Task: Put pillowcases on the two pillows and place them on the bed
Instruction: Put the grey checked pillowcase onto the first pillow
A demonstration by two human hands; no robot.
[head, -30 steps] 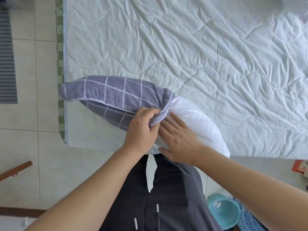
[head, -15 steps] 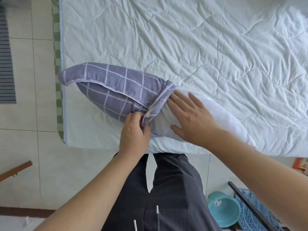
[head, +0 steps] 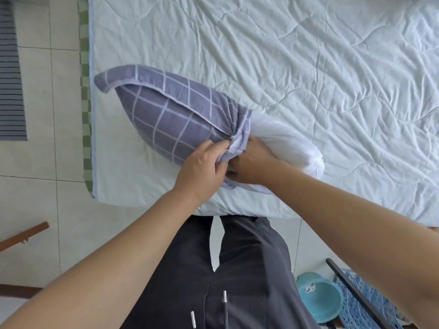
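Both hands, the left hand (head: 202,167) and the right hand (head: 253,162), are now pinching the bunched hem of the purple checked cotton pillowcase (head: 171,119), the right having come off the plump white pillow (head: 287,143) just beyond it, readying another pull.

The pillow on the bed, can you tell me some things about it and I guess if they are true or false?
1. The pillowcase is purple with pale checks. True.
2. The pillow is all the way inside the pillowcase. False: its white end sticks out.
3. The left hand pinches the pillowcase's bunched edge. True.
4. The pillow lies on the floor. False: it lies on the bed.
5. The right hand is up in the air, away from the pillow. False: it is at the pillowcase's opening, against the pillow.
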